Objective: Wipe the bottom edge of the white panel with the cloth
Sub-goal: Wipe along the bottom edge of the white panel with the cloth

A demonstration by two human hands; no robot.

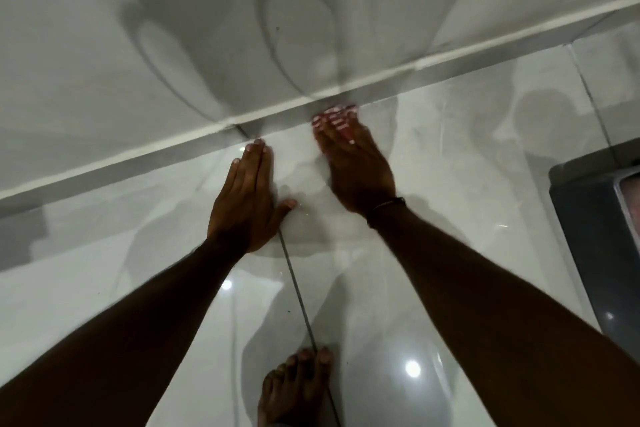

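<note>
The white panel [173, 28] fills the top of the view. Its bottom edge [398, 66] runs as a white strip from lower left to upper right, just above the glossy floor. My right hand [353, 163] reaches to that edge with the fingertips blurred. A small pink and white cloth [334, 118] shows under them, pressed against the strip. My left hand [247, 198] lies flat on the floor tile, fingers together and thumb out, holding nothing. Its fingertips stop a little short of the panel's edge.
A dark grey box-like object [595, 236] stands on the floor at the right edge. My bare foot [294, 388] rests at the bottom centre on a grout line [298, 288]. Shiny white tiles [104, 288] spread to the left.
</note>
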